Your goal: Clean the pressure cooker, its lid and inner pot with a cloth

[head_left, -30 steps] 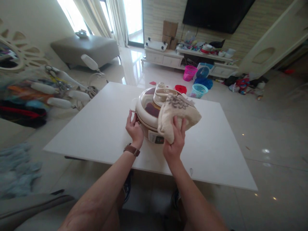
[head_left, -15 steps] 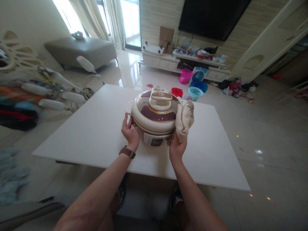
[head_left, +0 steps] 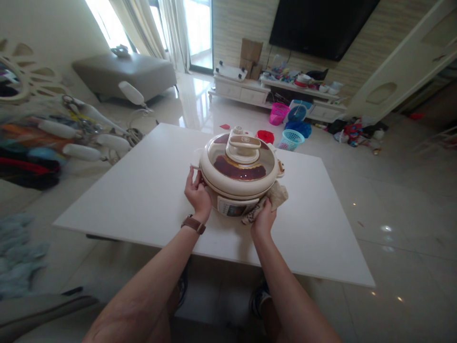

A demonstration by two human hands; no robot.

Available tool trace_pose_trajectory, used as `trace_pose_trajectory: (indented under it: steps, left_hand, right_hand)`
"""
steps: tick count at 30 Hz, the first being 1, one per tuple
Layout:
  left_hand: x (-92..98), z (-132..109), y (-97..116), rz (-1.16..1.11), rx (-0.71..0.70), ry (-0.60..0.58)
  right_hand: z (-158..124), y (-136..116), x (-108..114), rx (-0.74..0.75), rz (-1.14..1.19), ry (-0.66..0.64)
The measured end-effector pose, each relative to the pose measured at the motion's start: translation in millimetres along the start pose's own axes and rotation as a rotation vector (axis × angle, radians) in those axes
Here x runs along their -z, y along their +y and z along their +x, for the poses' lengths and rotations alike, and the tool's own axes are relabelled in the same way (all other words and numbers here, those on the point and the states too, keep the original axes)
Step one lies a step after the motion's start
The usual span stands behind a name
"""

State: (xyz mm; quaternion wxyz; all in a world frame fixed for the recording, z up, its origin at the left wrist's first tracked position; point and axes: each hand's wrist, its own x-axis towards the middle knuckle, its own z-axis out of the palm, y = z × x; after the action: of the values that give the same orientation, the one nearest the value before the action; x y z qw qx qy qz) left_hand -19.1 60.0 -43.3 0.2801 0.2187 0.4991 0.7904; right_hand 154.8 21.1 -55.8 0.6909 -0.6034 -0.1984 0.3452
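A cream electric cooking pot (head_left: 233, 189) stands on the white table (head_left: 132, 195), its domed glass lid (head_left: 240, 167) on top. Brown-tinted areas show in the lid, under a large raised handle (head_left: 244, 142). My left hand (head_left: 199, 197) is closed around the pot's left handle and side, with some fingers hidden beneath it. In my right hand (head_left: 263, 221) is a bunched beige cloth (head_left: 277, 195) with a dark pattern, pressed against the lower right side of the pot. The pot's right handle (head_left: 280, 168) shows above the cloth. A control panel (head_left: 236, 207) faces me.
Beyond the table are a red basin (head_left: 265, 137), a light blue basket (head_left: 292, 139) and a pink basket (head_left: 279, 114). A low cabinet (head_left: 228, 90) stands along the wall. White-padded metal equipment (head_left: 113, 142) is close to the table's left edge.
The cloth has gone from the pot's upper right side, over the handle, down to its lower right side, uncovering the right handle. My left hand stays at the left handle.
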Motion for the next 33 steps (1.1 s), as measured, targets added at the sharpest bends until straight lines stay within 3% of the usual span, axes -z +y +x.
trace_pose_trajectory:
  steps: [4, 9, 11, 18, 20, 23, 25, 27, 30, 33]
  left_hand:
    - [-0.7, 0.1, -1.3, 0.005, 0.001, -0.007]
    - [-0.1, -0.1, -2.2, -0.006, -0.034, -0.008]
    - [1.1, 0.6, -3.3, -0.005, -0.041, -0.017]
    - [4.0, 4.6, -8.7, -0.02, -0.037, -0.06]
    - [3.3, 4.5, -9.1, -0.017, -0.029, -0.054]
    - [1.3, 3.4, -9.1, -0.014, -0.02, -0.041]
    - [0.0, 2.6, -9.1, -0.026, -0.028, -0.039]
    - [-0.9, 2.3, -9.0, -0.034, -0.041, -0.035]
    - [-1.3, 2.9, -8.3, -0.025, -0.032, -0.031]
    - [0.2, 4.6, -6.6, -0.009, -0.002, -0.034]
  right_hand:
    - [-41.4, -22.4, 5.0, 0.137, -0.058, -0.027]
    - [-84.2, -16.2, 8.0, 0.088, -0.095, -0.046]
    - [-76.1, -12.6, 6.6, 0.09, -0.088, -0.038]
    - [3.0, -13.5, -1.5, 0.027, -0.075, -0.004]
    - [-2.7, -13.1, -3.2, 0.079, -0.069, 0.02]
    - [-39.9, -10.0, 0.9, 0.206, -0.094, 0.015]
    - [-66.8, -6.8, 8.3, 0.287, -0.164, -0.064]
    - [-82.8, -3.6, 16.6, 0.442, -0.274, -0.234]
    - [-82.9, 0.2, 25.4, 0.713, -0.492, -0.482]
    - [-71.6, 2.5, 29.4, 0.889, -0.706, -0.634]
